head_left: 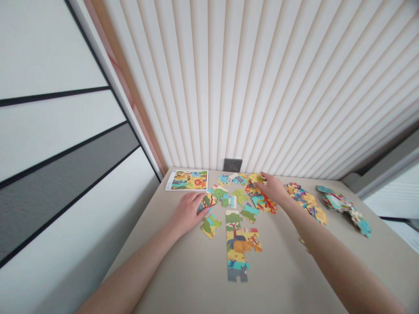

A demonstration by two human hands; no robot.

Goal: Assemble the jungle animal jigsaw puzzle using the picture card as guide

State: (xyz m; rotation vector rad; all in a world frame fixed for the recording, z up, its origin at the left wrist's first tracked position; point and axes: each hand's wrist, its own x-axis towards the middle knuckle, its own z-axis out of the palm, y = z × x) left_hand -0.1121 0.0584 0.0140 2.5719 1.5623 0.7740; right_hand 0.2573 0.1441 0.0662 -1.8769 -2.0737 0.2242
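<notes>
My left hand [189, 213] rests on the table with its fingers and thumb closed around a colourful puzzle piece [208, 200], partly hidden by the fingers. Farther right, my right hand [272, 188] pinches a yellow puzzle piece [256, 178] over the back of the loose pieces. In front of both hands lies a joined puzzle section [240, 246] with a tree, a leopard and a grey animal. A green and yellow piece [211, 225] sits just below my left hand. Between the hands, several loose pieces are scattered, among them a green one [250, 212].
A picture card [187, 180] of the animal scene lies at the table's back left. On the right are a heap of yellow and purple pieces [307, 203] and another heap [347, 209]. Behind stands a ribbed white panel [216, 87] with a dark socket [232, 165].
</notes>
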